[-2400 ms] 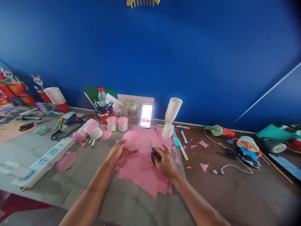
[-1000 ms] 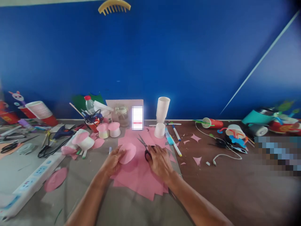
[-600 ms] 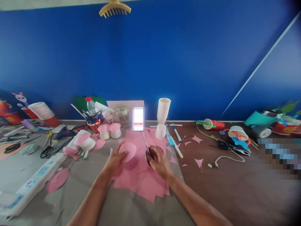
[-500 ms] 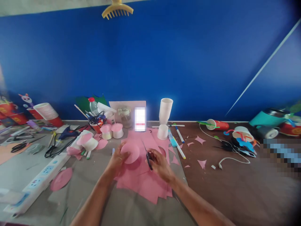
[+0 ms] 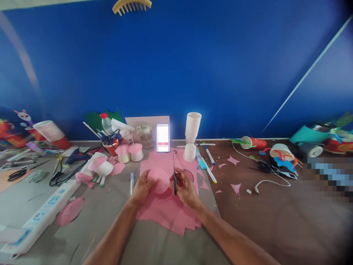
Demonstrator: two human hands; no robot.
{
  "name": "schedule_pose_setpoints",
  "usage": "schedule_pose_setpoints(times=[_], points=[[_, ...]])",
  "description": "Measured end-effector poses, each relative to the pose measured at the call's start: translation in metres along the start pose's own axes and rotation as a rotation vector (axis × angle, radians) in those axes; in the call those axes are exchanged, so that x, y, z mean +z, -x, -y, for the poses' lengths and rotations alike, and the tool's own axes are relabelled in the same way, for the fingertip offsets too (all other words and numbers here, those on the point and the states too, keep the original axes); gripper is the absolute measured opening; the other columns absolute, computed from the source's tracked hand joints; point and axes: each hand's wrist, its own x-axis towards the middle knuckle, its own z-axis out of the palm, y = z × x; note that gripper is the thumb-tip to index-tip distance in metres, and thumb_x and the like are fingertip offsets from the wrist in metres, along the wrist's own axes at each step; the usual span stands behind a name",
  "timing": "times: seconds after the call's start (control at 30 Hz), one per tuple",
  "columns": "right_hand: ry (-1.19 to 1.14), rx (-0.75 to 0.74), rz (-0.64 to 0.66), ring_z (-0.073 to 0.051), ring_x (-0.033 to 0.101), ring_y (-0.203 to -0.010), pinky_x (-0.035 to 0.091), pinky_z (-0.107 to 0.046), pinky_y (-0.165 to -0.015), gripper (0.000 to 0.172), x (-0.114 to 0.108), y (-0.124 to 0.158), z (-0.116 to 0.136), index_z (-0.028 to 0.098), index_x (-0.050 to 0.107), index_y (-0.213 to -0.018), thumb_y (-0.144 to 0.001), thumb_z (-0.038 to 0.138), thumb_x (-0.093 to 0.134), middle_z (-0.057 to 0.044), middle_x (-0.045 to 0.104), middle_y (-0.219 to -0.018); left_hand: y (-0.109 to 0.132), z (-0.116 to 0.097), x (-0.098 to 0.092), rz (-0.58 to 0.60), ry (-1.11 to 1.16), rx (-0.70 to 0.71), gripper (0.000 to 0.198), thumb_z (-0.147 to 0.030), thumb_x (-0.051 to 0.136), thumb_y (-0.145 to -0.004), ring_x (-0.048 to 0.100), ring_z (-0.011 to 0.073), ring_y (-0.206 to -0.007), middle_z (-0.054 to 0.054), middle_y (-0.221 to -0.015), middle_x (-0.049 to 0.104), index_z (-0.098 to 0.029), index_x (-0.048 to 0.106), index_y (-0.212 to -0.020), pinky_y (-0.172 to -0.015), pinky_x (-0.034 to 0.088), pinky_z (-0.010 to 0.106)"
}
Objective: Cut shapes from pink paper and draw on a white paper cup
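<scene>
My left hand (image 5: 142, 187) pinches a round pink paper disc (image 5: 159, 181) at its left edge. To its right, my right hand (image 5: 185, 187) is closed round the handles of a pair of scissors (image 5: 174, 180), whose blades point away from me. The scissors stand just right of the disc's edge; whether they touch it I cannot tell. Beneath both hands lie stacked sheets of pink paper (image 5: 165, 217). Behind them are a white paper cup (image 5: 190, 152) upside down and two cups with pink disc tops (image 5: 136, 152).
A white power strip (image 5: 41, 217) and a pink oval piece (image 5: 71, 211) lie left. A lit phone (image 5: 163, 138) leans at the back beside a glass jar (image 5: 144, 136). Markers (image 5: 209, 171) and pink scraps (image 5: 236, 188) lie right. A tall white cup stack (image 5: 193, 127) stands behind.
The disc has shifted right, towards the scissors. The scissors have turned more upright, with their blades pointing straight away. The whole view has shifted slightly.
</scene>
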Motion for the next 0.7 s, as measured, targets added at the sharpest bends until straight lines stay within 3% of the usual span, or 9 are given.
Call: schedule_pose_setpoints(times=[0.1,0.27,0.4,0.53,0.7], points=[[0.0,-0.056,-0.015,-0.02,0.065,-0.074,0.055,-0.034,-0.068,0.052,0.003,0.0,-0.008,0.02,0.061,-0.121,-0.073,0.036,0.075,-0.002,0.068,-0.081,0.003,-0.003,0.008,0.016,-0.018,-0.014,0.047,-0.031,0.092,-0.066,0.07,0.0182,-0.073,0.001,-0.087,0.076,-0.022,0.068,-0.105,-0.068,0.057,0.028],[-0.021,-0.04,-0.057,-0.014,0.053,-0.057,0.046,-0.029,-0.057,0.053,0.006,0.001,-0.013,0.018,0.057,-0.122,-0.072,0.031,0.071,0.007,0.057,-0.063,0.012,-0.01,0.02,0.071,0.096,-0.081,0.054,-0.029,0.096,-0.061,0.069,0.0153,-0.068,0.0,-0.083,0.075,-0.021,0.068,-0.106,-0.065,0.056,0.025],[-0.06,-0.009,-0.138,-0.014,0.051,-0.055,0.044,-0.027,-0.053,0.048,0.007,0.001,-0.01,0.021,0.056,-0.118,-0.073,0.031,0.068,0.007,0.056,-0.062,0.018,-0.011,0.027,0.079,0.187,-0.105,0.047,-0.032,0.1,-0.054,0.063,0.0105,-0.058,-0.004,-0.069,0.07,-0.02,0.07,-0.088,-0.058,0.054,0.021],[-0.065,-0.019,-0.192,-0.016,0.054,-0.058,0.045,-0.028,-0.055,0.045,0.008,0.0,-0.011,0.022,0.054,-0.116,-0.074,0.032,0.067,0.007,0.055,-0.063,0.02,-0.01,0.034,0.178,0.161,-0.124,0.037,-0.03,0.1,-0.053,0.066,0.0142,-0.062,0.0,-0.063,0.07,-0.016,0.069,-0.068,-0.064,0.057,0.025],[-0.082,-0.035,-0.195,-0.019,0.061,-0.067,0.05,-0.03,-0.058,0.039,0.002,-0.003,-0.011,0.024,0.056,-0.108,-0.074,0.036,0.071,0.002,0.065,-0.075,0.016,-0.008,0.029,0.082,0.13,-0.161,0.039,-0.037,0.098,-0.057,0.067,0.0154,-0.062,0.002,-0.067,0.073,-0.015,0.07,-0.072,-0.062,0.056,0.026]])
